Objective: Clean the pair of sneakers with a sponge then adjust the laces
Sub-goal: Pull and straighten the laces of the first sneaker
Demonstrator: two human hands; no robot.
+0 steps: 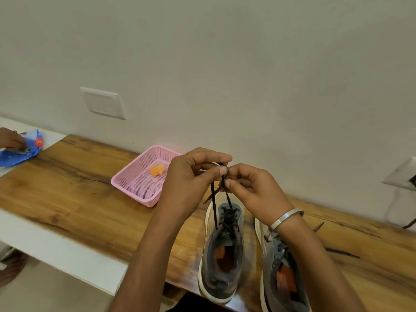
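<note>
Two grey sneakers with white soles stand side by side on a wooden table, toes pointing away from me. Above the left sneaker [221,251], my left hand [191,176] and my right hand [254,190] pinch the raised black laces [215,206], thumbs and fingers meeting at a loop. The laces run taut down to the eyelets. My right forearm, with a metal bangle [286,218], crosses over the right sneaker [281,273], whose laces lie loose. An orange sponge [157,170] lies in a pink basket [126,179] left of my hands.
The wooden table [78,194] has a white front edge and runs along a plain wall. Another person's hand [10,138] holds a blue cloth [20,152] at the far left. A wall socket [403,174] with a cable sits at the right.
</note>
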